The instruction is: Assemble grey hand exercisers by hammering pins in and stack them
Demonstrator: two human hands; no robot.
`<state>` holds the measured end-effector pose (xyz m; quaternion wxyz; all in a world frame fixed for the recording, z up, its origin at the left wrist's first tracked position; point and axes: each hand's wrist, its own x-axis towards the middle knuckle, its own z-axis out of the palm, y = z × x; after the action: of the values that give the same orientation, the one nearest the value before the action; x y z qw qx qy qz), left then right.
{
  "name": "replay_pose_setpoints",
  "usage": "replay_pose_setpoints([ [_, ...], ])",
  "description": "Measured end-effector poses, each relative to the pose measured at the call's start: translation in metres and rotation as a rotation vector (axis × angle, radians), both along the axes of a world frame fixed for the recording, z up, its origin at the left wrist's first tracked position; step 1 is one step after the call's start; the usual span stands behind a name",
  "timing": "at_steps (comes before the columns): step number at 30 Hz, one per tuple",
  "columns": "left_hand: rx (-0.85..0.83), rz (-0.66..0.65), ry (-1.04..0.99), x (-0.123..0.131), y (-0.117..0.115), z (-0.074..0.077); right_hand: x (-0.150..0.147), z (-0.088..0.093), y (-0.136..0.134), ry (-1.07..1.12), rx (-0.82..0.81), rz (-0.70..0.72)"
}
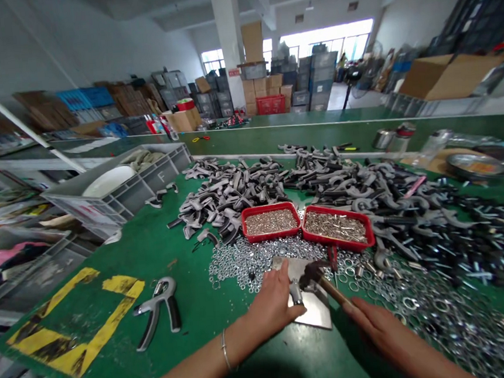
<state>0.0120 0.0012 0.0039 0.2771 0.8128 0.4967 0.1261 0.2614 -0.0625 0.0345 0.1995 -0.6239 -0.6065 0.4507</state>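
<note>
Two red trays (pixel 265 236) of small metal parts (pixel 335 227), grey crate (pixel 158 175) beside

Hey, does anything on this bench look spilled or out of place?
Loose silver metal washers lie scattered directly on the green work mat, outside the two red rectangular trays, and the yellow-and-black tape on it looks torn.

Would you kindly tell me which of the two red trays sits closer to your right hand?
The red tray on the right, nearer your right hand, holds longer silver pieces; the other red tray holds smaller ones.
</note>
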Motion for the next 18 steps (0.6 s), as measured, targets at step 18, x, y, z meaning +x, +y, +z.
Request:
replay_pose_setpoints([
  [18,0.320,-0.076,0.039,0.001,0.167,0.084,-0.042,-0.070,0.044,-0.367,0.778,0.140],
])
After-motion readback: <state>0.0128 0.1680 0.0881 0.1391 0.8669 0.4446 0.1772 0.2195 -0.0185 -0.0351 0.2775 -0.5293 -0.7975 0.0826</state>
